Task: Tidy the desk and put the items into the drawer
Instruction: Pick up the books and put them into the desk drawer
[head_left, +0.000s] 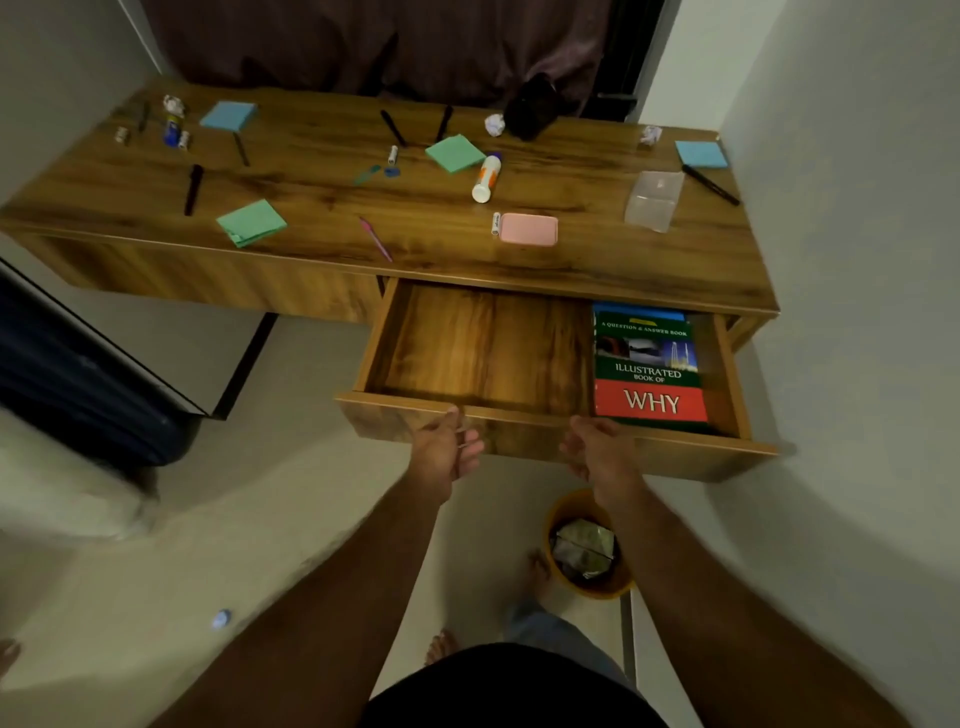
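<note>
The drawer (483, 410) stands pulled out at six o'clock of the desk (311, 171), and one book (649, 369) lies flat in its right end; the rest is bare wood. Left hand (448, 453) sits at the front panel, thumb on the top edge, fingers loosely curled under. Right hand (597, 449) is alongside, fingers relaxed and slightly apart, gripping nothing. Up at two o'clock, a clear plastic box (653, 200) looks empty. On the floor, an orange bin (587, 545) holds crumpled wrappers.
</note>
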